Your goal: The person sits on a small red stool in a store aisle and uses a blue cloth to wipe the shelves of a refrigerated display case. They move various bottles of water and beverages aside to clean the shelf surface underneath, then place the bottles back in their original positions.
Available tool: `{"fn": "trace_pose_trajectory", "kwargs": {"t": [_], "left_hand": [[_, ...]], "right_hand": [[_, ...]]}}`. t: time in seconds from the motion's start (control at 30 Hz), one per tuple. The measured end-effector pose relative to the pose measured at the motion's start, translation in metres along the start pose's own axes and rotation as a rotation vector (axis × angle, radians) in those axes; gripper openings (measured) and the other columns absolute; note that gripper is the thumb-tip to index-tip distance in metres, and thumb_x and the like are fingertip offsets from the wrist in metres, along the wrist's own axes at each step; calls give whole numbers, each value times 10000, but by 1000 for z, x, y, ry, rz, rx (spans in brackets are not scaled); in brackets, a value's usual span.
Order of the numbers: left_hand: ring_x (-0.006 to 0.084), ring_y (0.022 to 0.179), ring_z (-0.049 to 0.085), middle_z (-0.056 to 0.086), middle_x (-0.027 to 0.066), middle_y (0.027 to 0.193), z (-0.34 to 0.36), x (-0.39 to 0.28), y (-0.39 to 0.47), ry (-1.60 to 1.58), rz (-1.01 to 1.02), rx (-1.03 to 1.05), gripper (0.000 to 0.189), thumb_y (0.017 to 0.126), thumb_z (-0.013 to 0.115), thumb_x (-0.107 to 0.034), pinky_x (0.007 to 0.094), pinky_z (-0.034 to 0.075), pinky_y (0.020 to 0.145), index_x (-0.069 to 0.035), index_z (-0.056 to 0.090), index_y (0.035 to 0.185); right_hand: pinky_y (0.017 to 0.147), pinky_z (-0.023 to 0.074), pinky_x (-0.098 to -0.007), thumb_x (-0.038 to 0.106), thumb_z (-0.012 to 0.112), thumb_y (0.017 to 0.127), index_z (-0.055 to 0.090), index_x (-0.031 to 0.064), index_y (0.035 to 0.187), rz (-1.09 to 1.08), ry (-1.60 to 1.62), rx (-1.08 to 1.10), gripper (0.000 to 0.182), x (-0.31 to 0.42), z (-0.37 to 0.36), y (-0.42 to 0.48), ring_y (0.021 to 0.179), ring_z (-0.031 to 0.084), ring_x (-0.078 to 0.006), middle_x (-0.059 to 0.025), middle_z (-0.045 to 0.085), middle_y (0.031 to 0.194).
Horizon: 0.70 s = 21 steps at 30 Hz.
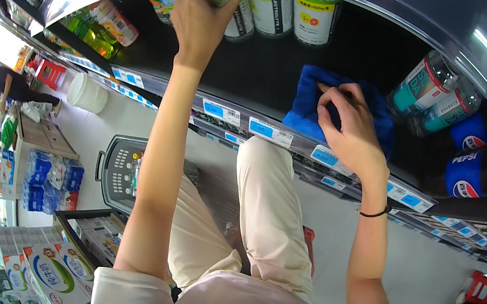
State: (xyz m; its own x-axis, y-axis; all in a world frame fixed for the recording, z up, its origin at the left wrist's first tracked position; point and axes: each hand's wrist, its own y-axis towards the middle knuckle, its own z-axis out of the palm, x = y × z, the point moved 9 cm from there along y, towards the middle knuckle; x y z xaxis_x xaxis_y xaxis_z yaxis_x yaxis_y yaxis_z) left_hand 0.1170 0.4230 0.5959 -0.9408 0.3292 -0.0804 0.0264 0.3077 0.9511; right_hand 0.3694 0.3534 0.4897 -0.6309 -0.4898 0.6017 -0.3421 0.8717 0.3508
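My left hand [201,24] reaches onto the black drinks shelf [257,70]. Its thumb and fingers are around the upper part of a labelled drink bottle [241,23]; the fingertips are partly hidden. Two similar bottles stand just right of it, one with a white and blue label [269,11] and one with a yellow and white label [313,21]. On the shelf's front part, my right hand [352,122] presses on a crumpled blue cloth [307,95], its fingers bent into the fabric. A dark band is on the right wrist.
Soda bottles [423,85] and Pepsi bottles [466,160] stand right of the cloth. Price tags [271,131] line the shelf's front edge. A grey basket [119,170] with bottles is on the floor at left. Milk cartons [54,275] are stacked lower left. A person [18,85] bends beyond.
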Motion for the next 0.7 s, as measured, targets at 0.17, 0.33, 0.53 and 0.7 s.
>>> {"fn": "trace_pose_trajectory", "kwargs": {"t": [0.17,0.33,0.53,0.7], "left_hand": [[422,875,695,674,236,1022,2,9,3,-76,-30,112,630,826,825,-443,469,567,722,43,608,1163],[411,900,699,650,204,1131,-19,6,-2,20,-54,148,645,853,798,-445,465,575,723,14,603,1262],[196,601,656,651,85,1085,-69,37,-14,-35,-170,147,756,806,845,-360,325,533,570,-23,557,1419],[260,756,725,607,112,1355,-81,77,-34,-110,-214,40,796,747,869,-293,335,582,660,-46,536,1427]], "right_hand": [[967,496,-421,221,655,937,659,92,1188,110,-4,45,283,-3,2,2,1102,595,-351,-138,561,1249],[1066,451,-391,278,662,915,680,67,1261,-2,-159,68,405,3,8,1,1209,545,-330,-125,629,1326],[1099,427,-391,259,629,911,653,-1,1303,-108,-211,149,471,21,24,7,1247,501,-309,-116,622,1412],[1098,436,-409,326,566,946,605,-27,1349,-181,-290,257,538,61,75,45,1282,483,-332,-153,569,1460]]}}
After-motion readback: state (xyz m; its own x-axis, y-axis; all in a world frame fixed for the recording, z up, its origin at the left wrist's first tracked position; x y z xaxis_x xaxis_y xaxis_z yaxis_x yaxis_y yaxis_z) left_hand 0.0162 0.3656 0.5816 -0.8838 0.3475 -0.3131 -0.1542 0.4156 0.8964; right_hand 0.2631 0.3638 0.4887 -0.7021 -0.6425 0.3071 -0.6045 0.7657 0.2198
